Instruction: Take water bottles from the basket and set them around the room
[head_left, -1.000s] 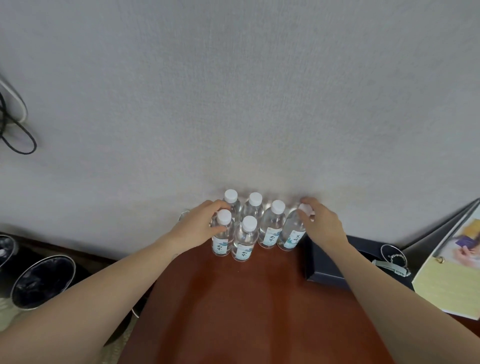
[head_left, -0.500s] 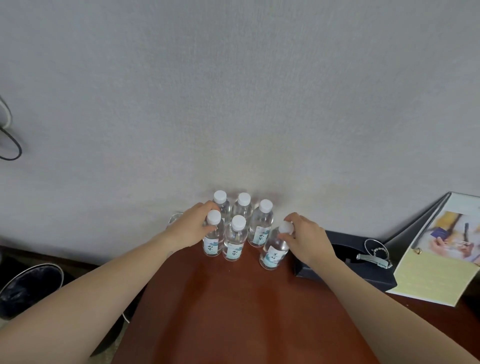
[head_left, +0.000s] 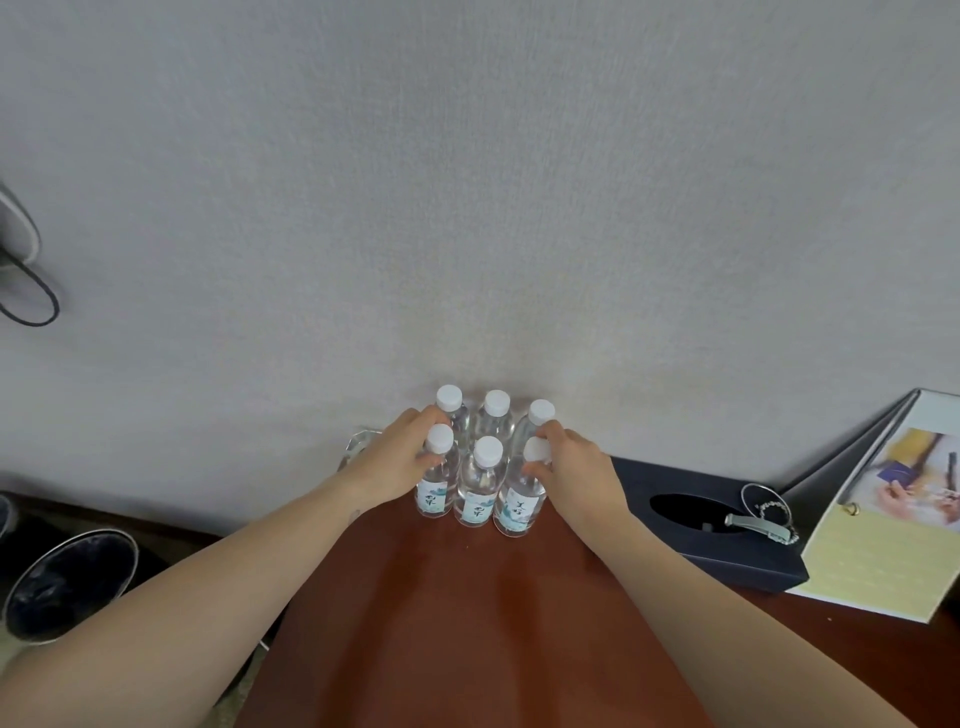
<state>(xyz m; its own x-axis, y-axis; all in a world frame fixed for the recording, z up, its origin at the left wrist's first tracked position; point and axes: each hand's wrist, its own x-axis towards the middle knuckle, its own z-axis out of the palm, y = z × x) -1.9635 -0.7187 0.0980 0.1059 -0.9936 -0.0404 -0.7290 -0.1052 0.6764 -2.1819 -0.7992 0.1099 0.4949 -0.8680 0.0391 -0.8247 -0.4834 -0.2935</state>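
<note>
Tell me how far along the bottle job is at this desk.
Done: six water bottles stand in two rows on the desk by the wall. In hand: the left hand grips the front-left bottle, the right hand the front-right bottle. Left: letting go; the basket is out of view, so remaining bottles cannot be judged.

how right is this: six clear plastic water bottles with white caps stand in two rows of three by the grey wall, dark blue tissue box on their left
Wrong side: the head view shows the dark blue tissue box right of the clear water bottles; the rest holds.
</note>
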